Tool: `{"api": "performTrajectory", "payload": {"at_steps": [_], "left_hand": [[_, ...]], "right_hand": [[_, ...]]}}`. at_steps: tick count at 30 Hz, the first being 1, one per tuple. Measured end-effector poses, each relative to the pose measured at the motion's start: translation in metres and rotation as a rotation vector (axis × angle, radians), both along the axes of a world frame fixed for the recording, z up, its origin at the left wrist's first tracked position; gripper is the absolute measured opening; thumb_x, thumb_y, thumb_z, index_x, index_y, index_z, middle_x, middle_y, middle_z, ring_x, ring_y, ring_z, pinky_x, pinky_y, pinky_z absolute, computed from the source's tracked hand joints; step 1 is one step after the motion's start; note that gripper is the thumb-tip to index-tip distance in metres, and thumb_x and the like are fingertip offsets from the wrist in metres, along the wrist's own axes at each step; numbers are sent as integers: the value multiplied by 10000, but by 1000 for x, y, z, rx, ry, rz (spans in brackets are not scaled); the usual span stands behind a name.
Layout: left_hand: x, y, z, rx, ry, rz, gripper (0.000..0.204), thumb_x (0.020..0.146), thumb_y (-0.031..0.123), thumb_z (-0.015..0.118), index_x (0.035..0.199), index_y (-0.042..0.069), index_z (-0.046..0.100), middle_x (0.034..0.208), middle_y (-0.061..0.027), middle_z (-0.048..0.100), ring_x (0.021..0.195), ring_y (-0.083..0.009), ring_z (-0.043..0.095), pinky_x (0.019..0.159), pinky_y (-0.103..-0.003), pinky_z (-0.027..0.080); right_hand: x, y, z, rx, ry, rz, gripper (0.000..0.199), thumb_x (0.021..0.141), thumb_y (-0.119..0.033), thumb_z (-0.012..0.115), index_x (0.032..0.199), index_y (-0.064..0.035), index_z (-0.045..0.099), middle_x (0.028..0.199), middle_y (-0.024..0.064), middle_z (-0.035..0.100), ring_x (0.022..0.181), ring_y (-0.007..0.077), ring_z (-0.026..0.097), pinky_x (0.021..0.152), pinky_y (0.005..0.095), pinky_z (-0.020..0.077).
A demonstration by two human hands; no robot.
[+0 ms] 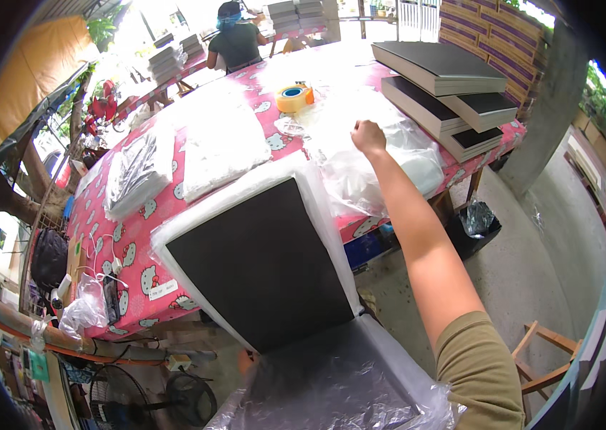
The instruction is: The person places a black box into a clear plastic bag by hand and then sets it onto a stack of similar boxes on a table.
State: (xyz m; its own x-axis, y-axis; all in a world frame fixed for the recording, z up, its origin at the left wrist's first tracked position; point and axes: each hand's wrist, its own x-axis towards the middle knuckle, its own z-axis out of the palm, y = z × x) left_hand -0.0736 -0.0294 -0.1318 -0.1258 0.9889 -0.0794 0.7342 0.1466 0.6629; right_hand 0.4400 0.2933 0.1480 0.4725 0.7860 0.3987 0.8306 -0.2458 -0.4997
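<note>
My right hand (369, 137) is closed, with curled fingers, over a heap of clear plastic bags (360, 168) on the table. Whatever it may hold is too small to tell. A flat black rectangular panel (267, 258) with a pale plastic border leans against the table's near edge. Below it, a second black panel (324, 380) lies under shiny clear plastic, close to my body. A bit of skin, apparently my left hand (246, 360), shows at the lower left edge of the upright panel; its fingers are hidden.
The table has a pink patterned cloth (149, 247). On it are an orange tape roll (294, 98), a white plastic stack (220, 150), a wrapped dark stack (139, 175) and thick black-covered books (439, 64). A bin (474, 226) stands at right, fans (188, 398) below left. Another person (235, 43) sits beyond.
</note>
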Motion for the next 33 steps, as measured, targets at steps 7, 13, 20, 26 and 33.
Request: {"api": "performTrajectory", "payload": {"at_steps": [7, 13, 20, 26, 33], "left_hand": [[4, 4, 4, 5, 64, 38, 277, 733, 144, 549, 954, -16, 502, 874, -189, 531, 771, -329, 539, 682, -397, 425], [5, 0, 11, -85, -18, 53, 282, 744, 144, 528, 979, -10, 502, 888, -192, 539, 781, -319, 552, 688, -385, 431], [22, -4, 28, -38, -54, 112, 283, 749, 127, 493, 1005, 7, 502, 884, -174, 557, 759, -297, 559, 684, -376, 435], [27, -3, 32, -64, 32, 198, 292, 738, 120, 500, 1017, 34, 507, 828, -148, 564, 752, -283, 558, 679, -370, 434], [36, -3, 59, -117, 13, 166, 288, 732, 157, 533, 989, 28, 513, 833, -147, 557, 736, -270, 558, 669, -365, 435]], "right_hand": [[-5, 2, 25, 84, 84, 160, 608, 783, -354, 550, 1284, -132, 289, 1211, 137, 459, 1098, 287, 458, 895, 486, 354], [-30, -20, -44, -452, -207, 198, 655, 799, -590, 317, 1343, -242, 210, 1419, 55, 100, 1305, 267, 84, 1011, 542, 69], [-20, -63, -16, -38, -9, 327, 294, 741, -247, 586, 1000, -108, 585, 1126, 116, 521, 1119, 266, 406, 908, 417, 339], [-50, -82, -43, 92, -156, 665, 191, 646, -142, 650, 813, -58, 614, 765, 113, 589, 787, 279, 554, 768, 353, 425], [-1, -54, -27, 58, 1061, 485, 162, 851, -193, 507, 866, -34, 531, 719, 67, 599, 592, 140, 576, 527, 262, 455]]}}
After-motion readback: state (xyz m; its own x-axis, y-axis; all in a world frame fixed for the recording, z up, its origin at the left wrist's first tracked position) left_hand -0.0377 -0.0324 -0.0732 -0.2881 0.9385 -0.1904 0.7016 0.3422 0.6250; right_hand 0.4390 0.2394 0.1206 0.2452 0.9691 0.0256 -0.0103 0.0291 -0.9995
